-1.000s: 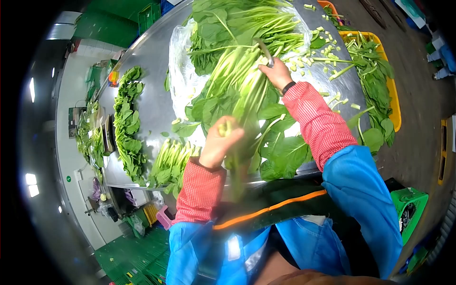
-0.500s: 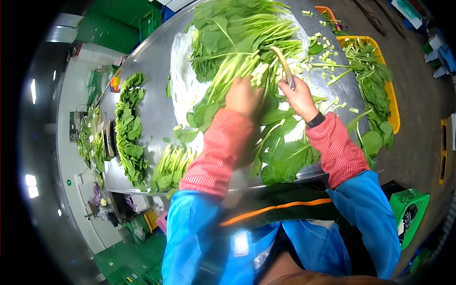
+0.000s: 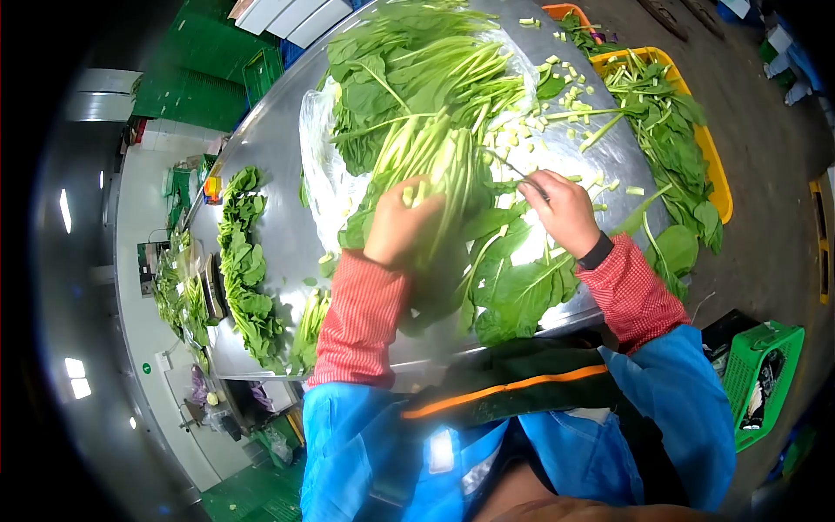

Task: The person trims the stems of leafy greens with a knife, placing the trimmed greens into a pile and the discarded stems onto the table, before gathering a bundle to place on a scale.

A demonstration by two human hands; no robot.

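A pale wall with strip lights [image 3: 66, 210] runs down the far left, and green floor [image 3: 204, 52] shows beyond the long steel worktop [image 3: 278, 130]. Along the worktop's left part lies a row of leafy greens [image 3: 243, 261], with a small trimmed bundle [image 3: 306, 326] just beside it near the front edge. A clear plastic sheet [image 3: 323, 165] is spread under a big heap of greens [image 3: 391, 61] at the middle.

The left hand [image 3: 396, 224] is closed around a bunch of greens [image 3: 439, 161], whose stalks lie on the worktop at the near edge of the heap. To its right, the right hand [image 3: 567, 211] is closed on a knife [image 3: 515, 171], the thin blade pointing up and left, low over the leaves. Cut stem pieces [image 3: 557, 83] are scattered past it. A yellow crate [image 3: 715, 170] holding leafy trimmings stands at the worktop's right end, and a green crate [image 3: 765, 365] sits on the floor lower right.

Half a second ago the left hand pressed farther up the bunch, near the stalk ends; now it sits nearer the body. The knife, then raised with its blade upright, is now lowered.
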